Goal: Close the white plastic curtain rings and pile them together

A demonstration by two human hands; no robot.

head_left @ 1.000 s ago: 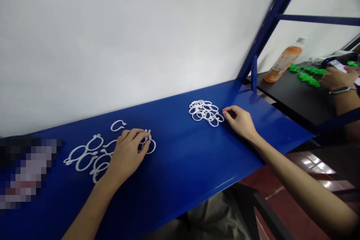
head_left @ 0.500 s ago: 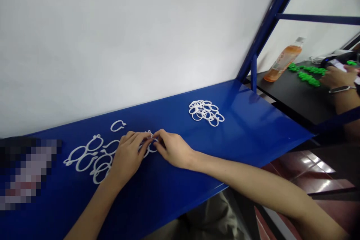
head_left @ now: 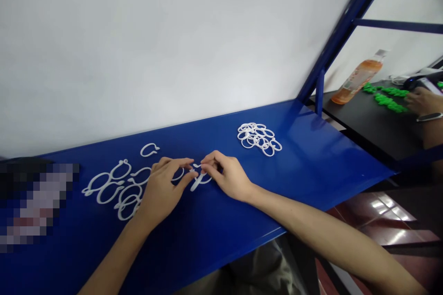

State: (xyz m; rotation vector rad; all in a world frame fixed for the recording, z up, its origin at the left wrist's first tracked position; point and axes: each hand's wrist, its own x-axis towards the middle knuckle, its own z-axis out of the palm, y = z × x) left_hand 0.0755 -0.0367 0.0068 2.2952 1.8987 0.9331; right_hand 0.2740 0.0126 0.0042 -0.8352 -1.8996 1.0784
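Observation:
My right hand [head_left: 226, 173] pinches a white plastic ring [head_left: 206, 179] between thumb and fingers, just above the blue tabletop. The ring has a gap, and a flat tab hangs toward me. Close to its left side is my left hand [head_left: 166, 182], thumb and fingertips apart, palm down. Another white ring [head_left: 178, 174] shows partly behind the left fingers. Several open white rings [head_left: 110, 192] lie loosely left of that hand, some overlapping and partly covered by it. One open ring [head_left: 148, 150] rests apart, farther back.
A pile of white rings [head_left: 259, 138] lies on the blue tabletop [head_left: 304, 147] toward the right. Beyond the blue frame post [head_left: 320, 92], a black table holds an orange drink bottle [head_left: 360, 78] and green pieces [head_left: 391, 103]. Another person's hand [head_left: 425, 101] holds a phone there.
My hands have drawn slightly apart, and the right one has moved a little right with the ring. My left fingers have spread away from the ring. The view has shifted slightly.

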